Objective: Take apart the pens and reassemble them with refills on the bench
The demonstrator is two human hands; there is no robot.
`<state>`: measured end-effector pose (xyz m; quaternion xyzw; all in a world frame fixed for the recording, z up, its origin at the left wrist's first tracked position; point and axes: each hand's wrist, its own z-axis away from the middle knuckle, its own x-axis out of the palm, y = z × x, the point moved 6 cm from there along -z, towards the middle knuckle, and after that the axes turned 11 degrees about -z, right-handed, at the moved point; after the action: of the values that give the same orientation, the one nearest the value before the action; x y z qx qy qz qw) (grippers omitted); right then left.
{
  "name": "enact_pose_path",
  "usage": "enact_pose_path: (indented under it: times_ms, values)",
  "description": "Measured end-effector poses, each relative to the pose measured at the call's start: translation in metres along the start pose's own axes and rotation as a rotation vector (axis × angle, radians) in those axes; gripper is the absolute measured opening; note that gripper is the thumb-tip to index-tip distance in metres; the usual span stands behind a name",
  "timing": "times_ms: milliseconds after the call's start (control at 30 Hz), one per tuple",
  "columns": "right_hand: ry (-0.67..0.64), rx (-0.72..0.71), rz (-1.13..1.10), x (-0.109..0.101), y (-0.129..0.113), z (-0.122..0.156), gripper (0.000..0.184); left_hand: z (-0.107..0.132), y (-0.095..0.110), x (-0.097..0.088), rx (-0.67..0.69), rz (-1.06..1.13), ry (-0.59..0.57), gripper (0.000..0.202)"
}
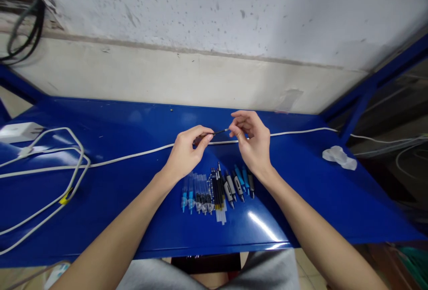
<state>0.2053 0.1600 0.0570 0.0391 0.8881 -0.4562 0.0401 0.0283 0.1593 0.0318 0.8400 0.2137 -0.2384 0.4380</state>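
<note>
Evidently, the slim black tubular pen refill (219, 132) is pinched between thumb and fingers of the left hand (187, 148), its pale tip at the fingertips of the half-curled right hand (254, 142), contact there indeterminable, and appears light, slick, slightly flexible, best held mid-barrel.

Seemingly a small workshop: a glossy blue bench (113, 134), spattered wall (200, 13), and pen parts (219, 189) in a row.
</note>
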Motion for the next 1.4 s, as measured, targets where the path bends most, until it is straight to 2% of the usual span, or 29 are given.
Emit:
enact_pose_path:
  times_ms: [167,267,433,567,633,767,833,1000,1400]
  values:
    - [0.088,0.115,-0.068,-0.002,0.013,0.003,0.030,0.001,-0.003,0.003,0.101,-0.188,-0.022,0.019]
    - [0.071,0.157,-0.059,0.003,0.017,0.007,0.033,0.001,0.000,0.007,0.174,-0.312,-0.044,0.020]
    - [-0.047,0.229,-0.034,0.017,0.020,0.015,0.023,-0.006,0.010,0.011,0.284,-0.457,-0.069,0.027]
    - [-0.007,0.212,0.051,0.005,0.012,0.009,0.019,-0.019,0.004,0.010,0.293,-0.553,-0.041,0.025]
    - [-0.130,0.184,0.096,0.005,0.005,0.005,0.019,-0.023,-0.003,0.008,0.260,-0.585,-0.016,0.023]
    - [-0.700,0.250,0.132,0.027,0.002,0.015,0.007,-0.020,-0.011,0.006,0.228,-0.610,0.056,0.025]
    - [-0.864,0.269,0.182,0.033,0.002,0.024,0.006,-0.017,-0.013,0.006,0.244,-0.615,0.068,0.025]
    - [-0.979,0.292,0.180,0.045,0.000,0.038,0.011,-0.017,-0.019,0.003,0.233,-0.569,0.088,0.025]
    - [-0.994,0.206,0.199,0.054,-0.001,0.043,0.014,-0.015,-0.013,0.009,0.264,-0.496,0.055,0.025]
